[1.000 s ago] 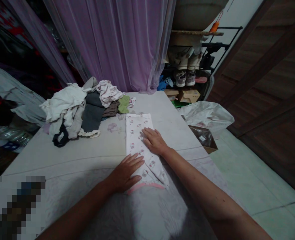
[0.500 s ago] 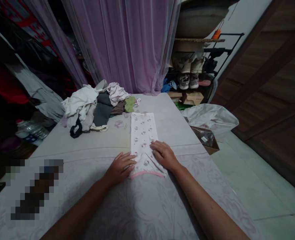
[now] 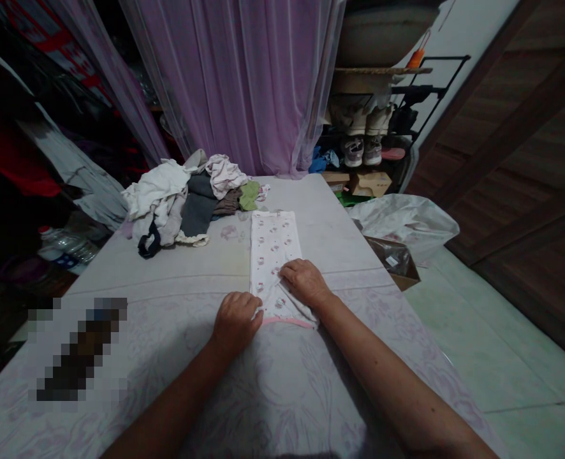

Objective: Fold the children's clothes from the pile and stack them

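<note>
**Two hands on a white printed garment**

The white garment (image 3: pixel 273 255) lies flat and lengthwise near the middle of the surface (image 3: pixel 311 223), which is covered in a pale cloth with a faint floral pattern. It has a small cartoon cat print, and its pink trim (image 3: pixel 287 322) runs along the end nearest the person. That end looks doubled over, with a slanting crease beneath the right hand.

The right hand (image 3: pixel 304 282) lies spread and palm down on the garment, its fingers pointing toward the left side. The left hand (image 3: pixel 237 322) sits at the garment's near left edge, with its fingers curled down over the cloth. In this dim view, I can't be sure whether those fingers are pinching the edge or only pressing on it. The two hands are near each other but not touching.

A loose pile of clothes (image 3: pixel 177 204) in white, grey, pink and green sits just beyond the garment, toward the far left of the surface. A pixelated patch (image 3: pixel 79 350) covers part of the near left side. A lilac curtain (image 3: pixel 234 76) hangs behind the surface. To the right are a shoe rack (image 3: pixel 407 95) holding sneakers (image 3: pixel 361 151), a white plastic bag (image 3: pixel 409 220) and a cardboard box (image 3: pixel 392 264).
</note>
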A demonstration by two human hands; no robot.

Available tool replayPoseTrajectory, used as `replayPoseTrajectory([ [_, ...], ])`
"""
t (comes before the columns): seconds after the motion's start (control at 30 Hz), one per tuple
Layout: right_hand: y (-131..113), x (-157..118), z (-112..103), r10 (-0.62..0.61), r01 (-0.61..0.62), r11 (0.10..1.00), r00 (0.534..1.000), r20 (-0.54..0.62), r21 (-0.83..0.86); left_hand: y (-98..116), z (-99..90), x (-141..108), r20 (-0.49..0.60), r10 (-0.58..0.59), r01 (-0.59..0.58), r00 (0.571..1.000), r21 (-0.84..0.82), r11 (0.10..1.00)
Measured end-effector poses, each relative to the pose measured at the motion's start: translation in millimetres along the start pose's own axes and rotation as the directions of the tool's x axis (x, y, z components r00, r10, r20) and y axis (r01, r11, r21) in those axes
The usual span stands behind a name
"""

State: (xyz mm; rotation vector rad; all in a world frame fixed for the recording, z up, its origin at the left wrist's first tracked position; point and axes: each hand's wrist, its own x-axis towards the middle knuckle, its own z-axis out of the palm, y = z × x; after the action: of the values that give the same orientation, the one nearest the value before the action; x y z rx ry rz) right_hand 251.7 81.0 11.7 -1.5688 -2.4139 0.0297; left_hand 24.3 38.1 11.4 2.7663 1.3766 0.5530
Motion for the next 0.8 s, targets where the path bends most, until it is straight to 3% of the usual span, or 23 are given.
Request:
replayPoseTrajectory([
  [0.13,6,-5,4,0.062,-0.062,0.998,0.998,0.001,-0.012,-6,0.1,-5,0.091,0.079,-0.087,0.993,0.088,0.992],
  [0.27,8,-6,2,0.106,-0.106,0.994,0.994,0.012,0.009,-9,1.1,-9,0.115,0.098,-0.097,0.989,-0.012,0.995],
  [0.43,-2,-6,-11,0.053,-0.054,0.998,0.998,0.035,0.036,-16,-4.0,-5,0.058,0.071,-0.056,0.996,-0.228,0.972],
  [0.53,-19,-14,-11,-0.032,0.03,0.995,0.999,0.027,0.093,-25,-2.2,4,0.055,0.037,-0.022,0.998,-0.264,0.964],
  [0.63,-31,-27,-2,-0.118,0.105,0.987,0.988,0.097,0.125,-35,8.7,10,0.179,0.142,-0.092,0.974,-0.258,0.962],
  [0.73,-31,-38,5,-0.115,0.09,0.985,0.979,0.171,0.147,-45,19.8,9,0.322,0.237,-0.152,0.916,-0.269,0.951],
  [0.8,-27,-43,6,-0.101,0.068,0.983,0.977,0.187,0.172,-51,21.9,6,0.352,0.261,-0.165,0.899,-0.279,0.946],
])
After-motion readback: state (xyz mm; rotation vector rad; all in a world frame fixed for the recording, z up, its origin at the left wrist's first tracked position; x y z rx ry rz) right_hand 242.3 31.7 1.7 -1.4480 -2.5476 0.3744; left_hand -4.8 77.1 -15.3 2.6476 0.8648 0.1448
